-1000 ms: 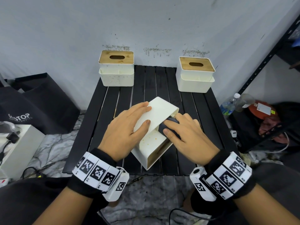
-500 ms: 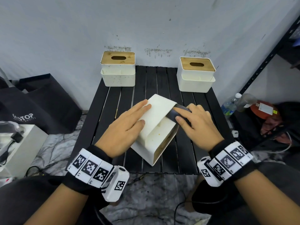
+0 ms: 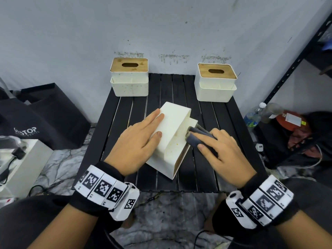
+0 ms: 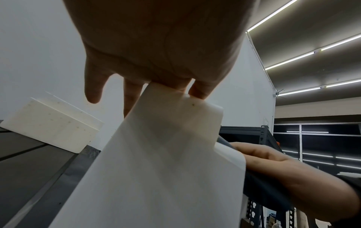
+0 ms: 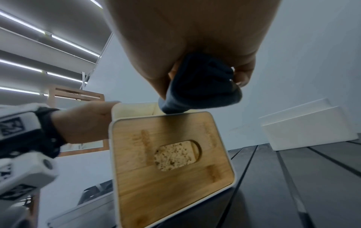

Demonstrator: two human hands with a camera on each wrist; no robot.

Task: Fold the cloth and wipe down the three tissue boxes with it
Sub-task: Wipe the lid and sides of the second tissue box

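Observation:
A white tissue box lies tipped on its side in the middle of the black slatted table, its wooden lid facing right. My left hand lies flat on the box's upturned base with straight fingers, steadying it. My right hand grips a folded dark grey cloth and presses it against the box's side ledge by the lid edge. Two more white boxes with wooden lids stand upright at the back, one left and one right.
A black bag and a white case sit on the floor to the left. A black metal shelf with bottles and clutter stands to the right. The wall is right behind the table.
My right hand with the cloth slid along the box's side, first away and now back toward the lid edge. The box turned slightly under my left hand.

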